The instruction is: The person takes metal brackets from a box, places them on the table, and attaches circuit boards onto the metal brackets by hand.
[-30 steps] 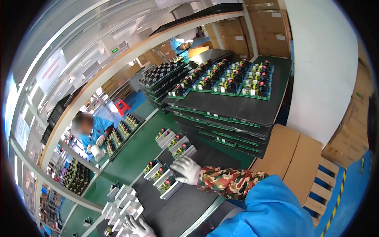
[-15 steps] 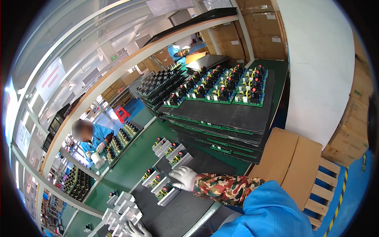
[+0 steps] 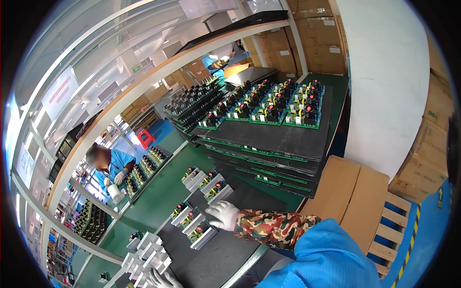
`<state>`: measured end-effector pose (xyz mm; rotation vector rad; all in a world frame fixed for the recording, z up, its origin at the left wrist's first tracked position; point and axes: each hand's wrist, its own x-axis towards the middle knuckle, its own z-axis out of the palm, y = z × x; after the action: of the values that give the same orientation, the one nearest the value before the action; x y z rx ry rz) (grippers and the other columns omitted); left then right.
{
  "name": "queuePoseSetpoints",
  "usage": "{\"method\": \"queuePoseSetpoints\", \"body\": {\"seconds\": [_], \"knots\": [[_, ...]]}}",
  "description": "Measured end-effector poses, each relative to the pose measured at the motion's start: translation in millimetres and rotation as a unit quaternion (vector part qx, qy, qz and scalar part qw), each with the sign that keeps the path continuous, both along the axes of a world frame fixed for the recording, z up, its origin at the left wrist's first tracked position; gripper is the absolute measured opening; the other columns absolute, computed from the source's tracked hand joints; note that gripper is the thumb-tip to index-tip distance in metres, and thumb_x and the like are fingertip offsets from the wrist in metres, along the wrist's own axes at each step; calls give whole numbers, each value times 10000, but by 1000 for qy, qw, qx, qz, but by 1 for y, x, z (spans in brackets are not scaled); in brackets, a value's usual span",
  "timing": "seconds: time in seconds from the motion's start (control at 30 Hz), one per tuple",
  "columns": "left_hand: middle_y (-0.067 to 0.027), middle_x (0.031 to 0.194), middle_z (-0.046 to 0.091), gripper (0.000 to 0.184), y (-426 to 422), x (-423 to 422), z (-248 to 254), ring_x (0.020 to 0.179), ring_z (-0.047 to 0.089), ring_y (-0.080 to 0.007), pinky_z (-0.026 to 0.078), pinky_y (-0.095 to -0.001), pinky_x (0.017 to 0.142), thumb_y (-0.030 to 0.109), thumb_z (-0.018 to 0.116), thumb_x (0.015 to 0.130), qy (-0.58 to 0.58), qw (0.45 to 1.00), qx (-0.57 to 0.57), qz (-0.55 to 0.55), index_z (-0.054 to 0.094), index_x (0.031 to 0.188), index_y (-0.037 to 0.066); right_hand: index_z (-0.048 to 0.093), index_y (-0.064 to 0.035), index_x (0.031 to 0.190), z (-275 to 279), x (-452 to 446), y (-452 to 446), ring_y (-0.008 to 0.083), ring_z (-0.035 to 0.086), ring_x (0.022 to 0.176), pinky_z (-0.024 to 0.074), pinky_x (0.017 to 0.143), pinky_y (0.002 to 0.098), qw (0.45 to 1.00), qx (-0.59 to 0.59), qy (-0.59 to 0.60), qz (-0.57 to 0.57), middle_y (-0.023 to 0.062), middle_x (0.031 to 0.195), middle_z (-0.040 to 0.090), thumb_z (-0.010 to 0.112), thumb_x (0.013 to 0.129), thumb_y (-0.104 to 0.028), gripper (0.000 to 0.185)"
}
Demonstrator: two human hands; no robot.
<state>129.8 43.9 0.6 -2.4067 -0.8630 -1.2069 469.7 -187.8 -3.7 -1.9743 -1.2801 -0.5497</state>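
My right hand [image 3: 223, 214], in a white glove, lies above the black mat [image 3: 211, 261] with its fingers stretched out. Just beside it is a circuit board with a silver heat sink [image 3: 203, 236]; I cannot tell whether the fingertips touch it. More such boards [image 3: 217, 192] stand in short rows on the mat. At the bottom edge my left hand [image 3: 164, 280], also gloved and partly cut off, has its fingers apart at a cluster of bare silver heat sinks [image 3: 152, 254]. Contact there is unclear.
Stacked black trays [image 3: 269, 139] hold several green circuit boards [image 3: 303, 117] at the back. Across the green table [image 3: 144, 216] a person in blue [image 3: 117, 163] handles parts beside another board tray. A cardboard box [image 3: 348, 192] and wooden pallet [image 3: 391, 218] stand right.
The view has shifted slightly. Both my hands keep almost the same place and shape. The person across the table has moved their head and hands a little.
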Motion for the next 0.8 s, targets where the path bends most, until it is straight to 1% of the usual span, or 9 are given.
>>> {"method": "queuePoseSetpoints", "body": {"seconds": [0.03,0.13,0.23,0.43,0.8], "knots": [[-167,1407,498,530,-12,2,10,1312,435,-383,286,-560,1110,388,525,968,15,999,-2,28,487,1409,97,544,-118,1292,0,0,0,316,495,1234,357,1071,460,1000,-2,0,-1,117,1293,562,538,924,-480,516],[-192,1420,466,487,28,-2,-26,1367,353,-395,147,-558,1175,313,470,996,-35,998,4,-44,486,1375,8,546,-118,1290,0,0,0,316,495,1235,356,1072,460,1000,-7,2,-2,122,1296,561,537,925,-477,512],[-193,1422,465,491,34,-3,-32,1366,351,-396,148,-558,1175,312,473,994,-39,998,24,-51,482,1380,8,549,-118,1286,0,-1,-1,317,494,1235,353,1074,462,1000,-7,4,-1,125,1293,562,540,924,-471,506],[-196,1427,461,497,34,-6,-33,1374,340,-400,150,-555,1172,319,469,993,-42,998,2,-49,485,1378,5,558,-117,1275,-3,0,0,315,490,1236,350,1075,465,1000,-3,1,4,127,1282,567,555,915,-455,493],[-203,1426,461,488,28,-4,-27,1371,350,-401,156,-545,1170,319,462,997,-50,997,11,-51,502,1362,-3,574,-116,1256,-5,2,0,311,498,1224,352,1072,469,1000,2,-1,5,128,1279,571,567,910,-452,482]]}}
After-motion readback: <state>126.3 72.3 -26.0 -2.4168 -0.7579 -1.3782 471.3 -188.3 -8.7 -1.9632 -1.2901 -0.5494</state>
